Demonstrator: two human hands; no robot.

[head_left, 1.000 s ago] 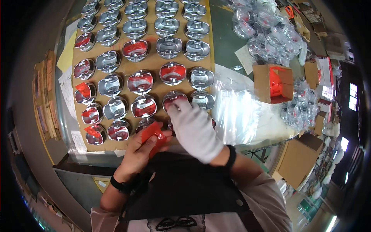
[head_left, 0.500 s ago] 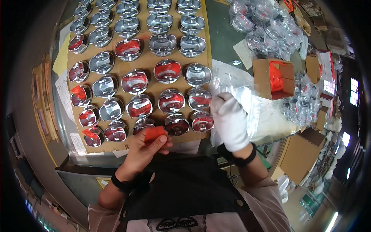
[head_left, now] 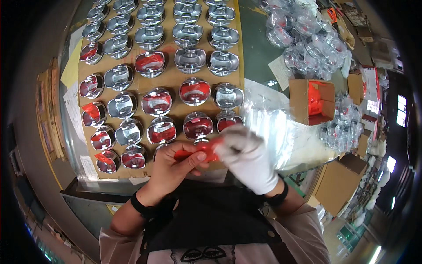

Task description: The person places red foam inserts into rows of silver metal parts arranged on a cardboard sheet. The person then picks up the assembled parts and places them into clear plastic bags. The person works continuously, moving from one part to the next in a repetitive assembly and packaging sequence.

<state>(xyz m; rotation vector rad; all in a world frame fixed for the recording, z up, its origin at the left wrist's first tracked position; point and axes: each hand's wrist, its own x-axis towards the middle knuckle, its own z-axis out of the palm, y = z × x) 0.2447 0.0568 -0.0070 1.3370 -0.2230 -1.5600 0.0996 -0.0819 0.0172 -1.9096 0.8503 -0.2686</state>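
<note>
My bare left hand (head_left: 171,169) is closed around red plastic pieces (head_left: 212,150) above the near edge of the cardboard. My right hand (head_left: 250,160), in a white glove, meets them from the right; its fingertips look pinched on a red piece, though motion blurs them. Beneath and beyond both hands stand silvery metal pistons (head_left: 190,60) in rows, hollow side up. Several hold red pieces inside, such as the piston (head_left: 198,125) just beyond my hands. Others, mostly farther back, show bare metal. My hands partly cover the nearest pistons.
A brown cardboard sheet (head_left: 176,81) lies under the pistons. To the right are clear plastic bags (head_left: 274,121), an open carton (head_left: 299,103) with red pieces inside, and heaps of bagged pistons (head_left: 307,42). A larger carton (head_left: 338,185) stands at the lower right.
My gloved right hand has moved left from the right-hand column of pistons to the red pieces at my left hand. The left hand keeps holding them. The view has shifted slightly.
</note>
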